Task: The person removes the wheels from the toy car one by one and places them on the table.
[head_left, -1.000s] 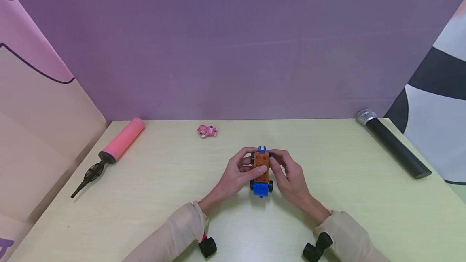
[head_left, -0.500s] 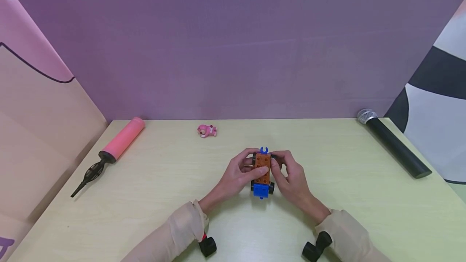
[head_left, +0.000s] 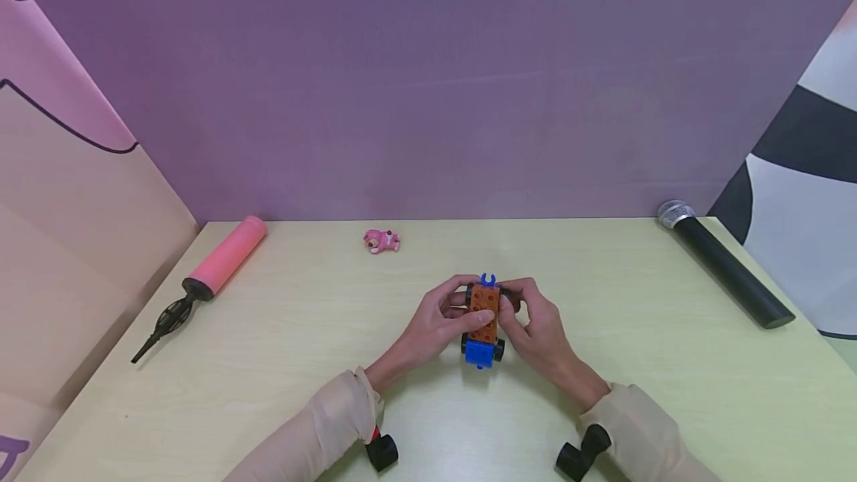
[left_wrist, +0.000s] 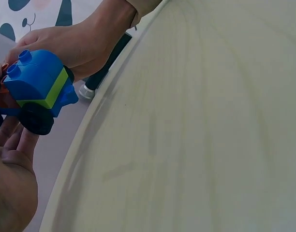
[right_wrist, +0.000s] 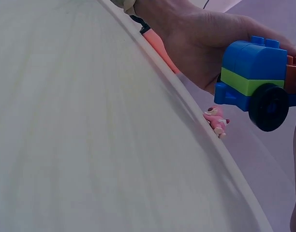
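Observation:
Between the two hands is a toy building-block truck, above the table in the head view. It has an orange studded bed, a rounded blue block, a lime-green layer, black wheels and a blue hook at its far end. My left hand grips it from the left, thumb across the orange bed. From the right, my right hand pinches near the far right wheel, which its fingers partly hide. Both wrist views show the blue end sticking out from the hands.
A pink hand pump with a black nozzle lies at the left of the table. One small pink bear figure is near the back edge. Along the right side lies a black microphone. Behind the table stands a purple wall.
The truck's hook end has shifted slightly right and towards me, tilting the truck a little. Both hands keep their hold with only small movements.

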`<act>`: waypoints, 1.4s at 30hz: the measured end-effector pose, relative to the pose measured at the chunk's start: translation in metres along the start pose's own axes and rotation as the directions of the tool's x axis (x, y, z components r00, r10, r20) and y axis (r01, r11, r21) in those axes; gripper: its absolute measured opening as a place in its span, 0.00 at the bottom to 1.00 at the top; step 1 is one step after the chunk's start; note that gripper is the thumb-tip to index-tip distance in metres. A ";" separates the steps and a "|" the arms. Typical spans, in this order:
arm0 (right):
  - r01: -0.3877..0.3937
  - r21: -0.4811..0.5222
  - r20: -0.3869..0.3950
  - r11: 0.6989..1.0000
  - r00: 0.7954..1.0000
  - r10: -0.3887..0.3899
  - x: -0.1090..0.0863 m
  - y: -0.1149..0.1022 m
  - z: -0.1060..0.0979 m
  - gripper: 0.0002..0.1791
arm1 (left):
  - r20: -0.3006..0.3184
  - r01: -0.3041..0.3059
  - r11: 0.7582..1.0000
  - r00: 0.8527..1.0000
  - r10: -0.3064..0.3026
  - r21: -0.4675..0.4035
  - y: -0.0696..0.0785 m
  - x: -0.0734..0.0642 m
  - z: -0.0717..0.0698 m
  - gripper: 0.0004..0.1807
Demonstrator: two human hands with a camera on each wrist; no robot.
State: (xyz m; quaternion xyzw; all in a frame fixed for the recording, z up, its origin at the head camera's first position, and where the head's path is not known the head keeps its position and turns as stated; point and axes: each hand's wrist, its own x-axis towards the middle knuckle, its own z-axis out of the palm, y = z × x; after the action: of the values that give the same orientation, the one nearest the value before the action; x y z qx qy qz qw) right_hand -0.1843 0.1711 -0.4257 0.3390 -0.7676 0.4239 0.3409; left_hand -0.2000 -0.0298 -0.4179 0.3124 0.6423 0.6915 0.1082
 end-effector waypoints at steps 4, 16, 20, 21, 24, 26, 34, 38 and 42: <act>-0.010 0.034 -0.003 0.999 1.000 0.010 0.001 -0.001 0.000 0.14 | -0.009 -0.007 1.000 1.000 0.007 0.006 0.000 -0.001 -0.001 0.27; -0.108 0.155 0.010 0.982 0.994 0.108 0.000 -0.004 0.000 0.13 | -0.042 0.012 1.000 0.999 -0.011 0.022 -0.001 -0.002 -0.003 0.27; -0.116 0.170 0.023 0.979 0.993 0.114 0.001 -0.005 -0.001 0.12 | -0.037 0.020 1.000 0.999 -0.020 0.014 -0.002 -0.002 -0.003 0.27; -0.118 0.178 0.027 0.977 0.993 0.115 0.001 -0.005 -0.001 0.11 | -0.037 0.022 1.000 0.999 -0.021 0.012 -0.002 -0.002 -0.004 0.27; -0.124 0.211 0.036 0.970 0.992 0.119 0.001 -0.006 -0.001 0.10 | -0.035 0.027 1.000 0.999 -0.027 0.005 -0.003 -0.003 -0.004 0.27; -0.131 0.239 0.042 0.962 0.991 0.125 0.001 -0.006 -0.001 0.10 | -0.029 0.031 1.000 0.999 -0.031 -0.002 -0.003 -0.003 -0.005 0.28; -0.161 0.294 0.060 0.942 0.987 0.150 0.001 -0.008 -0.002 0.10 | -0.020 0.051 0.999 0.998 -0.051 -0.016 -0.003 -0.003 -0.006 0.29; -0.154 0.297 0.046 0.942 0.988 0.147 0.002 -0.007 -0.003 0.13 | -0.018 0.062 0.998 0.998 -0.063 -0.026 -0.003 -0.003 -0.006 0.30; -0.176 0.265 0.060 0.948 0.984 0.166 0.003 -0.007 -0.003 0.16 | -0.041 0.071 0.997 0.997 -0.072 -0.032 -0.003 -0.003 -0.007 0.29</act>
State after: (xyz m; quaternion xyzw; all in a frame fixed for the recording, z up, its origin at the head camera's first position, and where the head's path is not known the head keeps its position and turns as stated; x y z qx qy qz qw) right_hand -0.1798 0.1701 -0.4197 0.3219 -0.7355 0.5459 0.2396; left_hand -0.2020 -0.0369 -0.4215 0.2730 0.6446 0.7032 0.1244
